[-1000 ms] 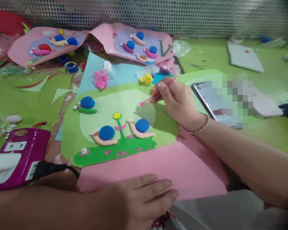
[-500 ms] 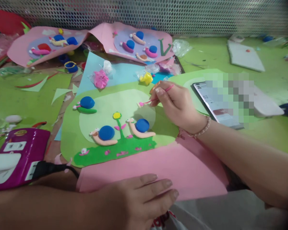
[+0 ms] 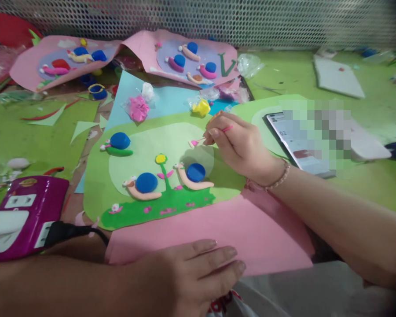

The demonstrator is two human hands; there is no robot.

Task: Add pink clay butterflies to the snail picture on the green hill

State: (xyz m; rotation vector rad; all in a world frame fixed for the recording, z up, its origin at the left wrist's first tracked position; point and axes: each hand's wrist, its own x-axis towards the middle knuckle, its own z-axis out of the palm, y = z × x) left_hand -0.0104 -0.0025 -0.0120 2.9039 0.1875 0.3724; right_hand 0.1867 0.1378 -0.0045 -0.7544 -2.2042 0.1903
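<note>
- Gripping a slim pink stick in the right hand
- Pointing it at a small pink-and-white clay piece on pale oval paper
- Resting the left hand, loosely spread, on flat pink paper

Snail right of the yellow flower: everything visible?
The snail looks like modelling clay: domed blue shell, peach body rising left to a head with white eyes and green beneath, tail pointing right. It lies on light-green paper, its lower edge along the green strip; the right hand is near, not touching it.
</note>
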